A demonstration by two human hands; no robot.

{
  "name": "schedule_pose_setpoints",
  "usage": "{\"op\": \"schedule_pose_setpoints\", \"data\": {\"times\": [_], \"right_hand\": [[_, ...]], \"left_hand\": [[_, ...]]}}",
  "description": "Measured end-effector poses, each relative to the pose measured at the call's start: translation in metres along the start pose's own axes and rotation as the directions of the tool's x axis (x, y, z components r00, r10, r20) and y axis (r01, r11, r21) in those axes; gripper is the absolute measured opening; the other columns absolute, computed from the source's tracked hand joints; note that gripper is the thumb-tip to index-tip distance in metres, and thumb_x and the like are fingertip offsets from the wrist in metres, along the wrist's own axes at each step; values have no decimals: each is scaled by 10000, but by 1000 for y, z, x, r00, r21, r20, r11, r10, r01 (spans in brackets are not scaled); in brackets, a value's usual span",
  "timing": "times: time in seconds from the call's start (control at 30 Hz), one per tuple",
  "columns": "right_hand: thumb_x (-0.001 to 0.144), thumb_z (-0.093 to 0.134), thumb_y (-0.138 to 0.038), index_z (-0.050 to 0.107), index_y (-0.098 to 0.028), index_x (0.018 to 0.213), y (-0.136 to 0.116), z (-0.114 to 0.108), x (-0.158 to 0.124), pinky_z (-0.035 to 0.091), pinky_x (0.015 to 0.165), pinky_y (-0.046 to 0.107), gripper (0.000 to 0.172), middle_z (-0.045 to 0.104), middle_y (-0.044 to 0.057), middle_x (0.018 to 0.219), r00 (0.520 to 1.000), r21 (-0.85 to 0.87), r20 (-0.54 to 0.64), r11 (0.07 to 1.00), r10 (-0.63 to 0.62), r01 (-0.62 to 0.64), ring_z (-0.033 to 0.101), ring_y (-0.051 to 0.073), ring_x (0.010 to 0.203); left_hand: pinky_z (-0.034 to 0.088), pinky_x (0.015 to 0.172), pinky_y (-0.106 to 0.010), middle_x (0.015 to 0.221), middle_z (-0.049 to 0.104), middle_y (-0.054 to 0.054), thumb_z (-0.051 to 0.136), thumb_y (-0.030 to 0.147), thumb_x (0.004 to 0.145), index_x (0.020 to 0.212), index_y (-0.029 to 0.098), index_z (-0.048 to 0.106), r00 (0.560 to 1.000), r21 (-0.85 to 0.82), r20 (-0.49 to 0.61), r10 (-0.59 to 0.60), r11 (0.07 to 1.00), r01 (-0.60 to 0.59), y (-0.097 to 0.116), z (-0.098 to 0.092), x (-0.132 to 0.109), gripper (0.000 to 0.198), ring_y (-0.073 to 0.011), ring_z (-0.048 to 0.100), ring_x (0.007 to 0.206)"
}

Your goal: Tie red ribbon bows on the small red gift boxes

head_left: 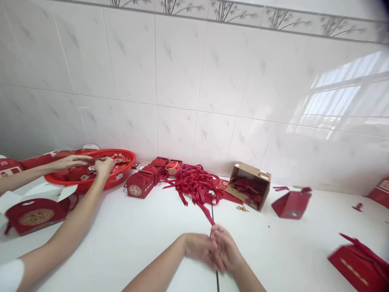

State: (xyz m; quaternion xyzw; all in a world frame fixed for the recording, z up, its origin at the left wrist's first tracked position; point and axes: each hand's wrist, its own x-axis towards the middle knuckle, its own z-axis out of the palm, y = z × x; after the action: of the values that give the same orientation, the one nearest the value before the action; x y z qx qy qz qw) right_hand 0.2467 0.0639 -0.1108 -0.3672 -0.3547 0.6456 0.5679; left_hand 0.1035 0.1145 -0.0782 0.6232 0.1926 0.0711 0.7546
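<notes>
My left hand (197, 248) and my right hand (227, 249) meet low in the middle of the white table (146, 239), fingers closed and pressed together, a little smeared. Both pinch the near end of a red ribbon (206, 213). The strand runs back and left to a loose pile of red ribbons (194, 184) by the tiled wall. Nothing else is in my hands.
At the left, another person's two hands (91, 164) reach into a red basin (121, 178) of small red items. Small red gift boxes (140, 184) stand beside it. An open cardboard box (264, 182) holds ribbons. More red boxes (291, 205) lie at the right, one near the edge (355, 269).
</notes>
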Motion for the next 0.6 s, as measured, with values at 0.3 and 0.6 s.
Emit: {"op": "schedule_pose_setpoints", "data": {"times": [0.3, 0.6], "right_hand": [[775, 470, -349, 621, -152, 1083, 32, 13, -97, 263, 1070, 414, 394, 511, 134, 1293, 889, -828, -121, 539, -441, 155, 381, 282, 1268], [919, 178, -448, 253, -229, 1431, 38, 30, -148, 110, 1112, 447, 562, 167, 2, 1508, 981, -973, -75, -204, -178, -111, 113, 231, 1396]], "left_hand": [[247, 1098, -374, 1346, 459, -171, 455, 465, 820, 1166, 121, 571, 662, 613, -654, 366, 770, 180, -42, 83, -55, 501, -253, 364, 1295], [-129, 1053, -579, 1503, 213, -105, 370, 552, 822, 1370, 205, 399, 665, 718, -665, 338, 534, 446, -67, 114, -86, 649, -349, 38, 1393]]}}
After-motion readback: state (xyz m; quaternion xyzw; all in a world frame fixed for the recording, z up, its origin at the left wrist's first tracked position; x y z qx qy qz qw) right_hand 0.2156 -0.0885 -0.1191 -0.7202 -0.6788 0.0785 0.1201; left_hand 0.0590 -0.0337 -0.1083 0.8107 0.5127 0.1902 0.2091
